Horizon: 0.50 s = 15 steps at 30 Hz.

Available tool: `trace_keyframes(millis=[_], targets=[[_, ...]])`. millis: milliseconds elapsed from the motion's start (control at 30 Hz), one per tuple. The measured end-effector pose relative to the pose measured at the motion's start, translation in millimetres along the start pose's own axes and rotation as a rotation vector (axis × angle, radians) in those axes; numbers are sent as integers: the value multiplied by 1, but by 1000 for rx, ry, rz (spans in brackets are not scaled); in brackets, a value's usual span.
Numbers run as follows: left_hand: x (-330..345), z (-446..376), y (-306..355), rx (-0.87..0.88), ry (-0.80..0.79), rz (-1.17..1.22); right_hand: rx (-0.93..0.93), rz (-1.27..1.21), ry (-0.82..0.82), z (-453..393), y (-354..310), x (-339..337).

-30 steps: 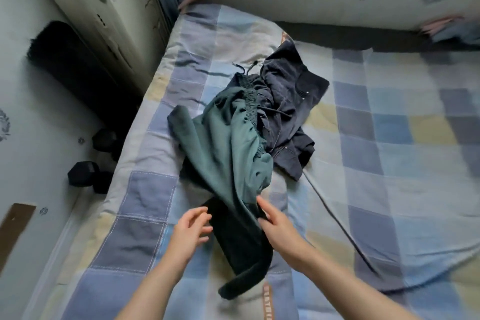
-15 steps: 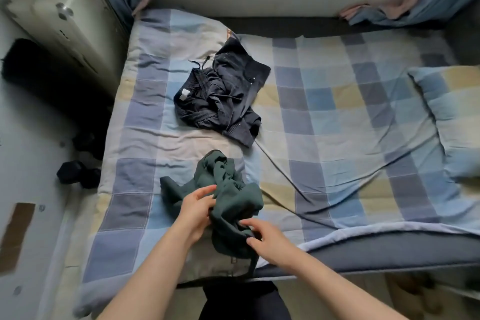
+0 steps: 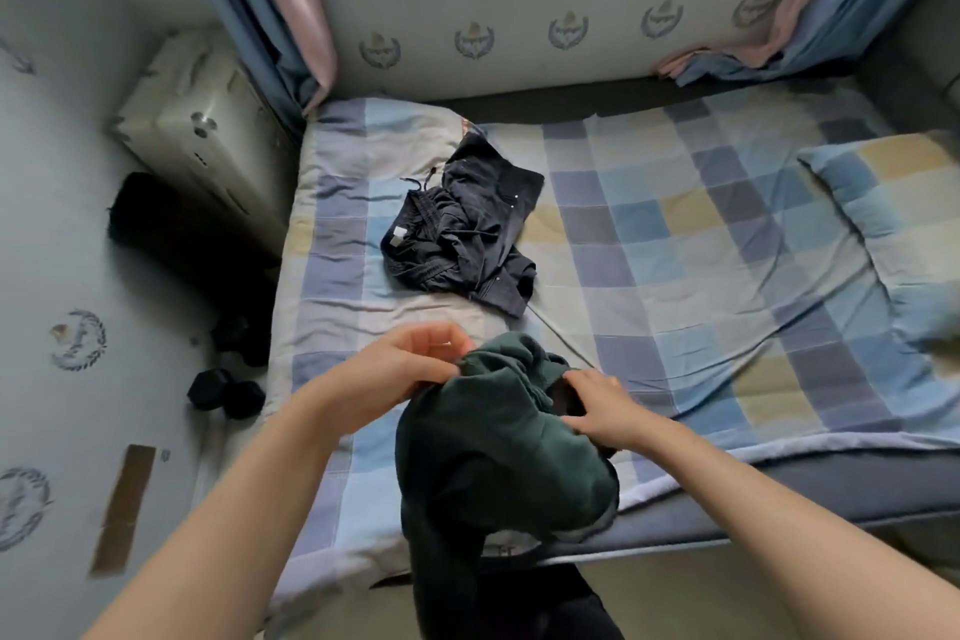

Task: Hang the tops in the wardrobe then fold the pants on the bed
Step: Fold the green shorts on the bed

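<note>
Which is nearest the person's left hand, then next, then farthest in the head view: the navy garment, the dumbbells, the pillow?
From the left hand:
1. Navy garment, on the bed just beyond it.
2. Dumbbells, on the floor to its left; a close second.
3. Pillow, far right.

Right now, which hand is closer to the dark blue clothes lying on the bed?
Left. The left hand is just below the dark blue clothes; the right hand sits lower and further right, both gripping the green garment.

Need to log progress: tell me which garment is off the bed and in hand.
The dark green fleece garment, gripped by the left hand and right hand; the crumpled navy garment lies untouched on the checked bedspread.
</note>
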<state>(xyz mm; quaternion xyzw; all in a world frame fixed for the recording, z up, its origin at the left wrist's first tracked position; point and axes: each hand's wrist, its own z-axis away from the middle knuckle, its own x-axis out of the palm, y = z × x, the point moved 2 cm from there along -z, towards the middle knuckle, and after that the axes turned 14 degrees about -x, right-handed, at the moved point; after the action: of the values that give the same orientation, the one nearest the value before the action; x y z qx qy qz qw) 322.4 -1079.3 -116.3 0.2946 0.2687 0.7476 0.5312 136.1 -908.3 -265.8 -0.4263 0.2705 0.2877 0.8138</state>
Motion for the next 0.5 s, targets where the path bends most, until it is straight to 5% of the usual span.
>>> trace_keyframes(millis=[167,300,400,500], targets=[[-3,23,11,-75,-103,-107,147,-139,543,-3,-21,-7],[-16,36,16,-92,-108,-181,0,-144,407,-17,-59,-41],[-48,31,13,-117,251,-396,-145,-429,401,-11,-90,-73],[-75,23,-1,-161,697,-673,-219,-450,433,2,-115,-93]])
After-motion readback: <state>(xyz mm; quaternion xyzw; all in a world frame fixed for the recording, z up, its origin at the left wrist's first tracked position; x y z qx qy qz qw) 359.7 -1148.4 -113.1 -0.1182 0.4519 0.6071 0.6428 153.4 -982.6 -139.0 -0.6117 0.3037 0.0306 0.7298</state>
